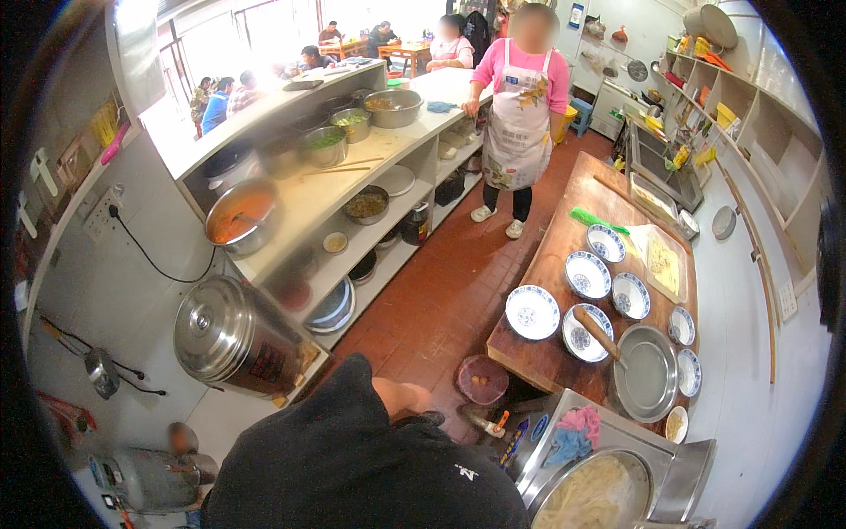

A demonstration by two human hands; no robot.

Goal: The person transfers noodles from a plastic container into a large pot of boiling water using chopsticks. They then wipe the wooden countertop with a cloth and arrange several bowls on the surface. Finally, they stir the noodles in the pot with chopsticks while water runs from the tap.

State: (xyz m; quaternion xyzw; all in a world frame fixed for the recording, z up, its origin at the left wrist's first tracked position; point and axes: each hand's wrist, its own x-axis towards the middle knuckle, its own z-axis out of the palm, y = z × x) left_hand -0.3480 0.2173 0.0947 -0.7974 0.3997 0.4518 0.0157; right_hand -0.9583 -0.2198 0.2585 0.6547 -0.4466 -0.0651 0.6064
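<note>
My left hand and bare forearm point(411, 399) show in part beyond my black sleeve; the fingers are unclear. My right hand is out of view. At the lower right, pale noodles lie in a large metal pot point(644, 473). Pink and blue cloths point(574, 433) rest on the steel stove surface point(562, 405) beside it. On the wooden worktable point(548, 254) stand several blue-and-white bowls point(533, 313). A wooden-handled metal pan point(646, 373) lies near them, its handle over one bowl. Further back are a green brush point(595, 220) and a clear tray of pale dough or noodles point(663, 264).
A person in an apron point(519, 119) stands in the aisle, one hand at the counter point(390, 142). That counter bears a pot of red sauce point(242, 216) and pots of chopped greens point(325, 147). A lidded steel urn point(218, 330) stands left; a reddish bucket point(482, 379) sits on the floor.
</note>
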